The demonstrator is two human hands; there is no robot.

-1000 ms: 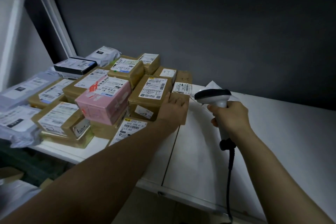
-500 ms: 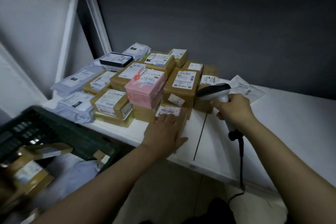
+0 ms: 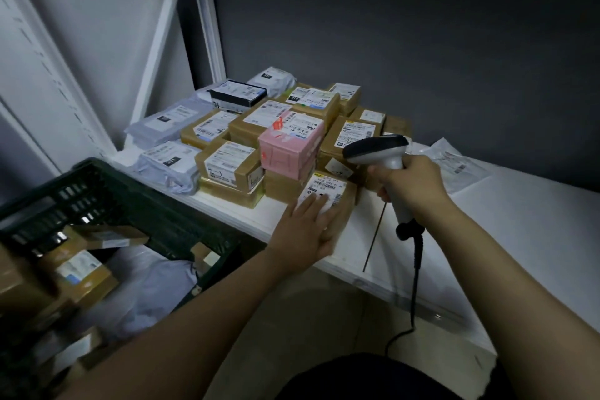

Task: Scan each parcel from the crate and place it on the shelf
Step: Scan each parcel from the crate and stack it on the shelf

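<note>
Two bare hands are at work over the white shelf point(image 3: 506, 237); the left hand point(image 3: 308, 230) lies flat with its fingers spread on a brown parcel point(image 3: 337, 204) at the shelf's front edge, its grip open and resting on the box top rather than closed around it; the parcel's white barcode label point(image 3: 326, 188) shows just beyond the fingertips. The right hand point(image 3: 412, 185) has its grip wrapped tight around the handle of a grey scanner point(image 3: 376, 148), whose dark head points left toward the stacked boxes; a black cable point(image 3: 415, 269) hangs from the handle down past the shelf edge. Behind the flat parcel stands a crowd of brown boxes, with a pink box point(image 3: 292, 148) on top near the middle and pale grey mailer bags point(image 3: 168, 166) at the left end; a flat clear bag point(image 3: 451, 162) lies apart on the right, behind the scanner hand. Below and to the left sits a dark green crate point(image 3: 107, 195), just beside the shelf edge; inside it are more brown parcels and a pale bag, blurred.
</note>
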